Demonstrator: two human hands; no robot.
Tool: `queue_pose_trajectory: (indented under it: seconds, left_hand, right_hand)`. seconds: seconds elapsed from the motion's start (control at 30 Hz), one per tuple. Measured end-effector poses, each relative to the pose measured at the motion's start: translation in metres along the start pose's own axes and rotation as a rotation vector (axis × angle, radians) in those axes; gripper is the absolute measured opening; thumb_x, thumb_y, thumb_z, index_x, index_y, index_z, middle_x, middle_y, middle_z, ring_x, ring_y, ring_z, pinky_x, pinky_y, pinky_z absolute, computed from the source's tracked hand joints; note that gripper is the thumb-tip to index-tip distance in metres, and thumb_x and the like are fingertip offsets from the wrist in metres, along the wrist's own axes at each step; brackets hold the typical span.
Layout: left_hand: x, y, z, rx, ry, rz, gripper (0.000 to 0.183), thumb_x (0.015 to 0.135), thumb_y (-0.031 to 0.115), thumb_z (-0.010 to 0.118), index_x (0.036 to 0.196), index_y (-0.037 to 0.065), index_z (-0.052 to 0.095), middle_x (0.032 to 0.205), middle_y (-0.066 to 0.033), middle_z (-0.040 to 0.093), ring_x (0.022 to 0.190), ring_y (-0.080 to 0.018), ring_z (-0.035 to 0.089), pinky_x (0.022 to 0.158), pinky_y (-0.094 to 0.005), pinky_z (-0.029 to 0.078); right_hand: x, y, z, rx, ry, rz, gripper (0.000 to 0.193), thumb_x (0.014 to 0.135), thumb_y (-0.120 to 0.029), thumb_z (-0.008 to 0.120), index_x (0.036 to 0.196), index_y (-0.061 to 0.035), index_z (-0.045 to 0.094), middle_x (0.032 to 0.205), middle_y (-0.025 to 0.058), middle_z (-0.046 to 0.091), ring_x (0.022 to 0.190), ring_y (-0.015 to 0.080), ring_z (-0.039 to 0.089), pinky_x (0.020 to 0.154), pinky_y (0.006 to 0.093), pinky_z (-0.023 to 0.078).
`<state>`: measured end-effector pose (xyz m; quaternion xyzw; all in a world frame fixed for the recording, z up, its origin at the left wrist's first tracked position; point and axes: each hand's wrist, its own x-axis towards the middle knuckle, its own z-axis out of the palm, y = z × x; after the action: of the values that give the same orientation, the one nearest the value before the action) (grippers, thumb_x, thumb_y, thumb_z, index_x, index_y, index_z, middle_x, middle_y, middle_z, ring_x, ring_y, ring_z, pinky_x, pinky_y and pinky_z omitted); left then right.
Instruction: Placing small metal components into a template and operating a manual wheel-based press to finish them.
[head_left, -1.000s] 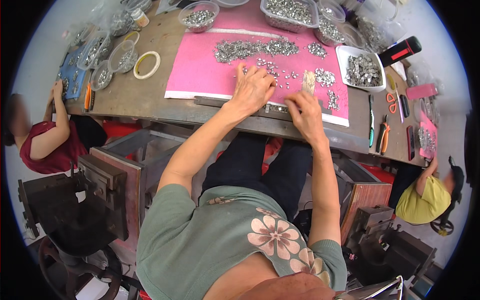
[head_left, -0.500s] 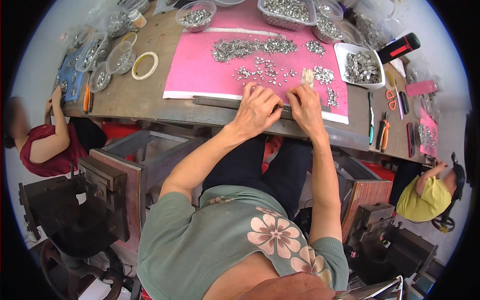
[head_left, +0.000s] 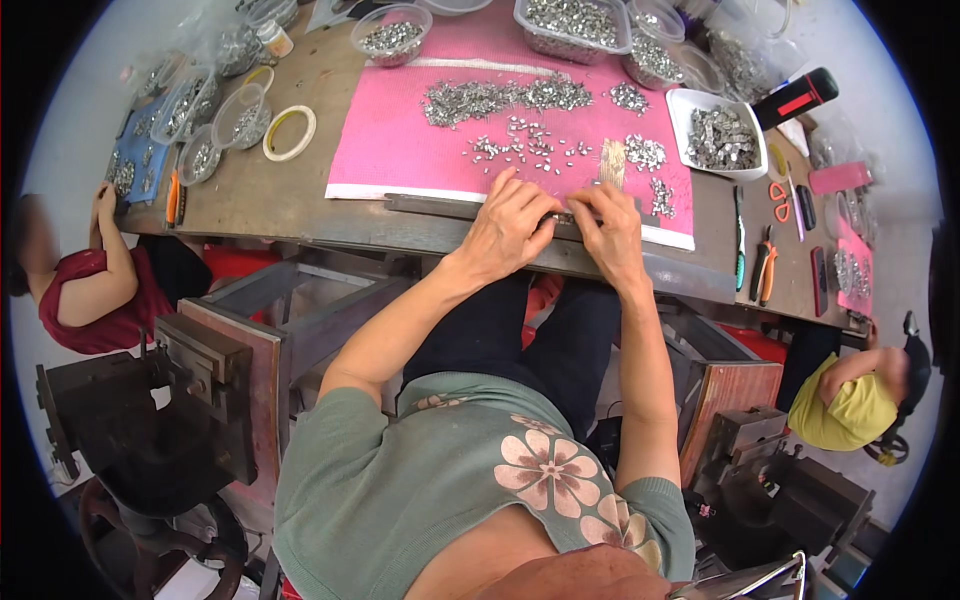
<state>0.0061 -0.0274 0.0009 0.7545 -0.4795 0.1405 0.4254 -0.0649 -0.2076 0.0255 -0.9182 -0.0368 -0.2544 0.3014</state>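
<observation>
My left hand [head_left: 508, 222] and my right hand [head_left: 608, 232] meet over the front edge of the bench, fingertips pinched close together. A small metal piece [head_left: 561, 216] shows between them, mostly covered by the fingers. Beneath my hands, a dark metal bar [head_left: 430, 206] lies along the front of a pink mat [head_left: 370, 140]. Just beyond my fingers are scattered small silver metal pieces [head_left: 530, 143], with a larger heap [head_left: 470, 100] behind. A straw-coloured bristle bundle [head_left: 612, 163] lies past my right fingertips, beside smaller piles [head_left: 645, 152].
On the right stand a white tub [head_left: 680, 120] of metal parts, pliers [head_left: 768, 268], orange scissors [head_left: 780, 200] and a black-and-red cylinder [head_left: 797, 97]. Clear tubs [head_left: 392, 35] and a tape roll [head_left: 289, 133] sit farther back and left. Co-workers sit at the left [head_left: 90, 290] and right [head_left: 840, 400].
My right hand has shifted slightly left and down, uncovering more of the bristle bundle. The left co-worker's hands have come together; the right co-worker's raised hand has dropped.
</observation>
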Motion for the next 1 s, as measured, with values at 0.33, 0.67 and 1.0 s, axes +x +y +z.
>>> queue_pose_trajectory:
  seconds: [0.33, 0.67, 1.0]
  left_hand:
    - [-0.001, 0.001, 0.006, 0.034, 0.008, -0.017, 0.016, 0.084, 0.012, 0.075, 0.099, 0.008, 0.071, 0.093, -0.0069, 0.062, 0.093, -0.0268, 0.061, 0.108, -0.0523, 0.037]
    - [0.002, 0.003, 0.006, 0.075, 0.005, -0.035, 0.014, 0.084, 0.011, 0.075, 0.097, 0.008, 0.069, 0.095, -0.0059, 0.064, 0.095, -0.0266, 0.061, 0.109, -0.0536, 0.037]
    - [-0.001, 0.003, 0.007, 0.088, 0.037, -0.005, 0.017, 0.085, 0.013, 0.076, 0.100, 0.007, 0.069, 0.093, -0.0068, 0.063, 0.090, -0.0278, 0.059, 0.109, -0.0523, 0.038]
  right_hand:
    - [0.038, 0.026, 0.027, -0.141, -0.046, -0.034, 0.008, 0.088, -0.012, 0.071, 0.095, -0.0078, 0.073, 0.086, 0.0078, 0.065, 0.083, 0.0277, 0.063, 0.079, 0.0416, 0.041]
    - [-0.013, -0.003, -0.006, -0.015, 0.005, -0.003, 0.006, 0.086, -0.005, 0.071, 0.091, -0.0047, 0.069, 0.088, 0.0066, 0.064, 0.085, 0.0263, 0.061, 0.081, 0.0387, 0.042]
    - [0.002, 0.008, -0.002, -0.046, 0.054, 0.009, 0.006, 0.086, -0.008, 0.072, 0.092, -0.0066, 0.073, 0.084, 0.0066, 0.064, 0.079, 0.0267, 0.063, 0.079, 0.0393, 0.042]
